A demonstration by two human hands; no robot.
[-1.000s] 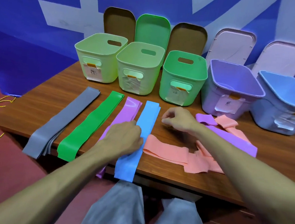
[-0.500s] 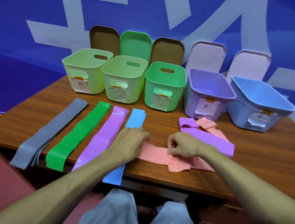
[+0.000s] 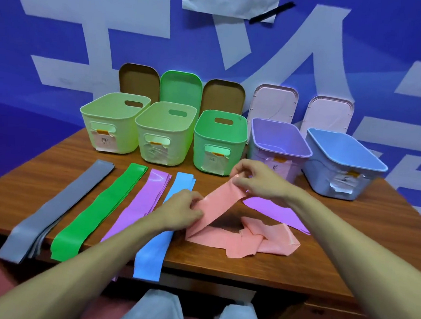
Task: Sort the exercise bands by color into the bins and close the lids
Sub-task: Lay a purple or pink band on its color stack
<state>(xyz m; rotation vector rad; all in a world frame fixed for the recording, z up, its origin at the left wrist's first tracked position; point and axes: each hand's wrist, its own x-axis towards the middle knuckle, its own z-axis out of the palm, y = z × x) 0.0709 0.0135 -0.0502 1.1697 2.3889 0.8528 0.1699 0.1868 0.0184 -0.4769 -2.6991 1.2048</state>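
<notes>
On my head-camera feed, the left hand [image 3: 182, 212] pinches the lower stretch of the pink band [image 3: 223, 200], fingers curled onto it. The right hand [image 3: 255, 180] pinches the band's upper end just in front of the green bin [image 3: 218, 140]. That stretch is lifted; the rest lies crumpled on the table [image 3: 39, 171]. The right forearm hides part of a loose purple band [image 3: 271, 209], and the left forearm covers the middle of the blue band [image 3: 150, 257]. I cannot read the bins' blurred labels.

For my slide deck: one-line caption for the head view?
Left hand and right hand hold a pink band before five open bins.
</notes>
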